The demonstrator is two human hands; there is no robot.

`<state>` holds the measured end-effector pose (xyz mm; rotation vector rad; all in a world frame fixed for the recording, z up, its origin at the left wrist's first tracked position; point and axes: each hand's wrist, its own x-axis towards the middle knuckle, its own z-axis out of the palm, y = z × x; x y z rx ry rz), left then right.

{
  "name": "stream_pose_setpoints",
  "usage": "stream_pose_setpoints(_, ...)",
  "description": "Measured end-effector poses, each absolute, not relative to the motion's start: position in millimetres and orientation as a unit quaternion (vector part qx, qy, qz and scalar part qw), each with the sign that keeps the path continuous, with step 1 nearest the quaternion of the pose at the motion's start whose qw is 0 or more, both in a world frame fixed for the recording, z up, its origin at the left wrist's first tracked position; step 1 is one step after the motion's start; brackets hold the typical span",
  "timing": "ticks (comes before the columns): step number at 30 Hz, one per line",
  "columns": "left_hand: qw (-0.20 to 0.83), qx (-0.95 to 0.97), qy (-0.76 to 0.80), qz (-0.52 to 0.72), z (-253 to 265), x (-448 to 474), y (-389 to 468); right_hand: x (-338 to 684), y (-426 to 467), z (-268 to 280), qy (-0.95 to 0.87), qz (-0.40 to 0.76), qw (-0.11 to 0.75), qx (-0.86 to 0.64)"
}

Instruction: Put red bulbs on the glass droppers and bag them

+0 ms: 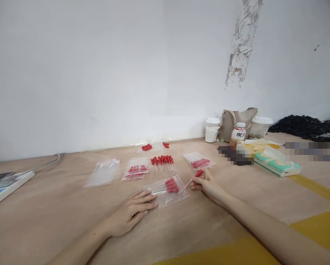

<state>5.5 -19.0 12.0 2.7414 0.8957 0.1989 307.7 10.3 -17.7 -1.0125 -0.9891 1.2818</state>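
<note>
My right hand (206,186) pinches a dropper (199,173) by its red rubber bulb, its thin clear tube pointing left to the mouth of a zip bag. That clear zip bag (166,200) lies flat with several red-bulbed droppers (171,185) inside, bulbs toward its right side. Flat on the bag's left edge rest the fingers of my left hand (135,211), spread a little. Just behind the bag, a row of loose droppers (162,162) lies with red bulbs away from me. Filled bags (135,170) are to their left, and another filled bag (199,161) is to their right.
Flat clear bags (102,172) lie at left, near a power strip (11,187). Against the wall are loose red bulbs (146,147) on plastic. Cups (212,130), a bottle (238,134), a grey bag (228,125) and a tissue pack (277,163) stand at right.
</note>
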Motion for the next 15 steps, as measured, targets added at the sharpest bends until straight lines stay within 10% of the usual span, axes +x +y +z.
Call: stream_pose_setpoints(15, 0.125, 0.941, 0.302, 0.084, 11.2, 5.5, -18.3, 312.3, 12.5, -23.7, -0.657, 0.447, 0.396, -0.46)
